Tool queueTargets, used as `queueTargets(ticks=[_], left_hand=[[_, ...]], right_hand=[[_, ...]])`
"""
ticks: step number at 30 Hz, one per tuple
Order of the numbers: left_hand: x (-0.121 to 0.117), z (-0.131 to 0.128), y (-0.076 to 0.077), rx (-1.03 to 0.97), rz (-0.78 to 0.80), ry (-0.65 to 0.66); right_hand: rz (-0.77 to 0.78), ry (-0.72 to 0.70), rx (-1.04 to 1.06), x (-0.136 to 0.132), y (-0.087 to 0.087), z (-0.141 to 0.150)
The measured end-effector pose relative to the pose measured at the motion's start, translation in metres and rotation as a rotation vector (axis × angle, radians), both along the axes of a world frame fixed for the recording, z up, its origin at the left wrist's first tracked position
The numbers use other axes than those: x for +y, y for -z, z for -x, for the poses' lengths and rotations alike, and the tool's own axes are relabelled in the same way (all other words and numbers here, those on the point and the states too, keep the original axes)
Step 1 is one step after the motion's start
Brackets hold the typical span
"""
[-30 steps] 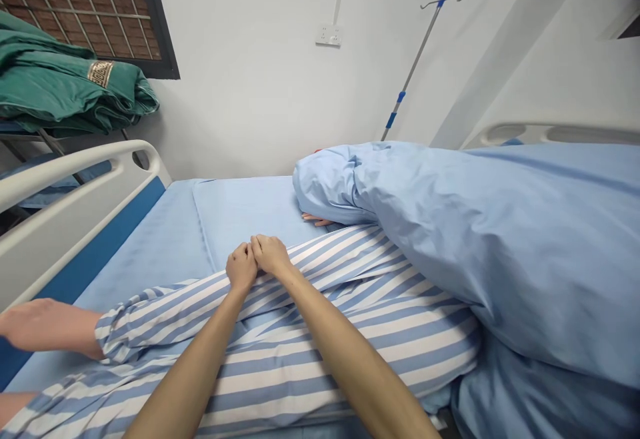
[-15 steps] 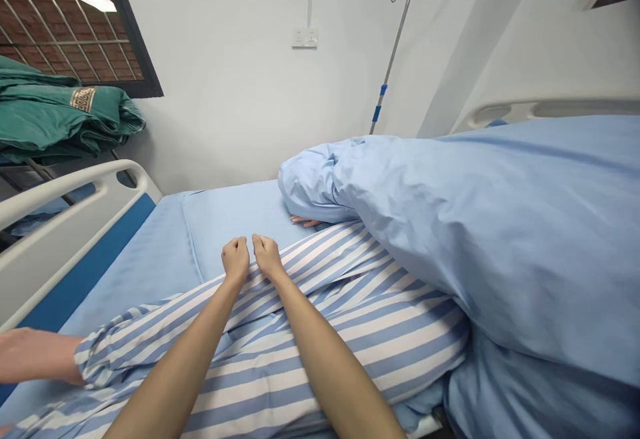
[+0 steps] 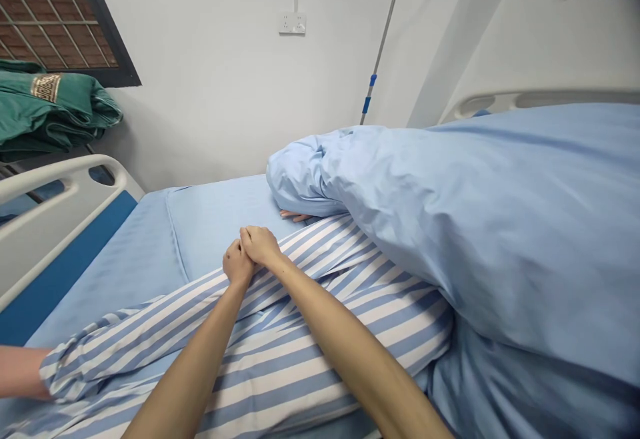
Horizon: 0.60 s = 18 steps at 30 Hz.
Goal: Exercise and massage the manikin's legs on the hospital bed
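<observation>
Striped blue-and-white trousers [image 3: 310, 386] cover the legs of a figure lying on its back across the bed. Over the far leg, around the knee, my left hand [image 3: 237, 263] is closed into a fist. My right hand [image 3: 261, 245], also closed, touches it and partly overlaps its knuckles. Nothing shows in either hand; their undersides are hidden, so whether they press on the leg I cannot tell. At the left edge a bare ankle [image 3: 24, 371] comes out of the gathered cuff. The figure's fingers [image 3: 295, 216] peep from under a light blue quilt [image 3: 450, 212].
A bed end board [image 3: 55, 226] in cream and blue closes off the left. Blue sheet [image 3: 220, 202] covers the mattress. Behind stand an IV pole [image 3: 383, 46] and a white wall with a socket [image 3: 292, 23]. Folded green cloth [image 3: 55, 116] lies below a barred window.
My fists, together a second ago, parted slightly and have met again, the right now lapping over the left. The view has shifted right, so the room slid leftward.
</observation>
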<state>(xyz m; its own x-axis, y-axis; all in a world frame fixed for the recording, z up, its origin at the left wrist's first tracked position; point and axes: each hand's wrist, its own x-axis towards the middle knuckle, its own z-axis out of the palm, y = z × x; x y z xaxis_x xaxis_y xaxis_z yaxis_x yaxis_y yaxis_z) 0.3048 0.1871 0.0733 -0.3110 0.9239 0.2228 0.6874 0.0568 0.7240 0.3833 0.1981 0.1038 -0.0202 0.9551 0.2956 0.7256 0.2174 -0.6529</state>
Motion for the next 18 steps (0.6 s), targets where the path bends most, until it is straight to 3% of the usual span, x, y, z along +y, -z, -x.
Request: queueTargets(ticks=[3, 7, 13, 18], left_hand=[[-0.002, -0.002, 0.001, 0.03, -0.013, -0.016], [0.003, -0.003, -0.004, 0.047, 0.028, -0.016], [0.031, -0.03, -0.018, -0.22, -0.008, -0.047], [0.031, -0.052, -0.01, -0.23, -0.014, -0.047]], right_hand=[[-0.019, -0.015, -0.032, -0.003, 0.003, -0.013], [-0.058, 0.02, 0.104, -0.004, 0.013, -0.019], [-0.105, -0.008, 0.451, 0.002, 0.012, -0.027], [-0.071, 0.023, 0.62, 0.004, 0.012, -0.031]])
